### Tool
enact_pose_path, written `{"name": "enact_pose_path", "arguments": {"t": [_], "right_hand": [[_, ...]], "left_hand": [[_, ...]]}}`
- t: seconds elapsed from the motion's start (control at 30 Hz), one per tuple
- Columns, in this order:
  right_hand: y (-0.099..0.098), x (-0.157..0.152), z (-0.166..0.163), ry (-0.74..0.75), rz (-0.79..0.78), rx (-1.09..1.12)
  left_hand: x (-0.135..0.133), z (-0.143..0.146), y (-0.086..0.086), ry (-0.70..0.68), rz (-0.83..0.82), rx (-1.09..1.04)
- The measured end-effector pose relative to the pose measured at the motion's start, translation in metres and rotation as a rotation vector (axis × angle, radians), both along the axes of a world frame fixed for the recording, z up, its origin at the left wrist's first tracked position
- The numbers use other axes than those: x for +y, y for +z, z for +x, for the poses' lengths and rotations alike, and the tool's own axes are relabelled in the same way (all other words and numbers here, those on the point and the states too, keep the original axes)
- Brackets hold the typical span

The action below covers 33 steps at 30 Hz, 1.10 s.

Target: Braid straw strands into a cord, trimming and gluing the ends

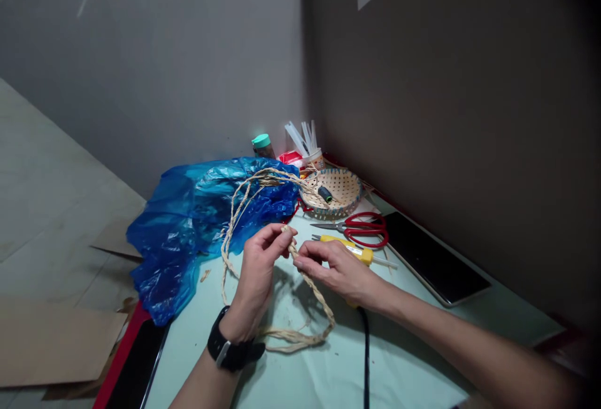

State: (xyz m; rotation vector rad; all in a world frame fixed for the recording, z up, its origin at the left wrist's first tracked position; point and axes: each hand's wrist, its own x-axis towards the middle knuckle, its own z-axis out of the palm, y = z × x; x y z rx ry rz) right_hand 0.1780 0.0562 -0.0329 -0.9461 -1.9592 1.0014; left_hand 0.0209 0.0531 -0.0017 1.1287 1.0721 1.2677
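Observation:
A pale, twisted plant-fibre cord loops over the table in front of me. My left hand pinches its end between thumb and fingers. Just right of that, my right hand grips the same cord a little further along. The rest of the cord runs under my left wrist and back in a long loop toward a small woven basket. Behind my right hand lies a yellow glue gun, partly covered by the hand. Red-handled scissors rest just beyond it.
A crumpled blue plastic bag covers the back left of the table. A green-lidded jar and a cup of clear sticks stand at the back. A dark tablet lies right; a black cable runs down the front.

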Motion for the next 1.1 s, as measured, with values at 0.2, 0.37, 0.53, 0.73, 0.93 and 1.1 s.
{"name": "enact_pose_path", "arguments": {"t": [0.2,0.37,0.53,0.73,0.93,1.1], "right_hand": [[-0.001,-0.005,-0.001,0.021,0.069,-0.026],[-0.004,-0.012,-0.008,-0.028,0.119,0.005],[-0.009,-0.011,-0.011,-0.065,0.101,0.006],[-0.009,-0.01,-0.01,-0.057,0.028,-0.006],[0.0,-0.012,-0.004,0.079,-0.079,0.069],[-0.001,-0.013,-0.005,0.109,-0.135,0.161]], "left_hand": [[0.0,0.0,-0.001,-0.039,-0.063,-0.117],[0.0,0.004,-0.006,-0.046,-0.087,-0.197],[0.001,0.008,-0.005,-0.085,-0.096,-0.191],[0.006,0.001,-0.003,-0.04,-0.027,-0.087],[0.002,0.001,-0.005,0.016,0.04,-0.031],[-0.003,0.007,-0.006,0.034,0.059,-0.055]]}}
